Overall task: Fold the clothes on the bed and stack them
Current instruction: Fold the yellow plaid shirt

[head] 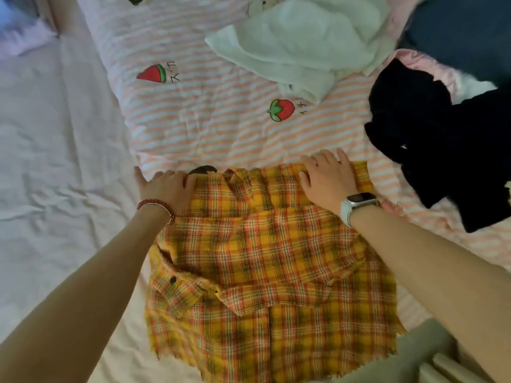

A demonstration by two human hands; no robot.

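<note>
Yellow-orange plaid shirt (262, 261) flat at bed's 6 o'clock; thin, limp, wrinkle-prone. Left hand (166, 189), right hand (327, 181) pressing far edge, fingers spread flat. Best pinched at corners.

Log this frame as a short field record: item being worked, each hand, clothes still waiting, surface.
item in work: yellow plaid shirt, spread flat on the bed, partly folded
left hand: fingers straight, resting at the shirt's far left corner
right hand: fingers straight, pressing the shirt's far right corner
waiting clothes: white garment and black garment, both crumpled and unfolded, beyond the shirt
surface: pink striped quilt with fruit prints
stack: none visible yet
</note>
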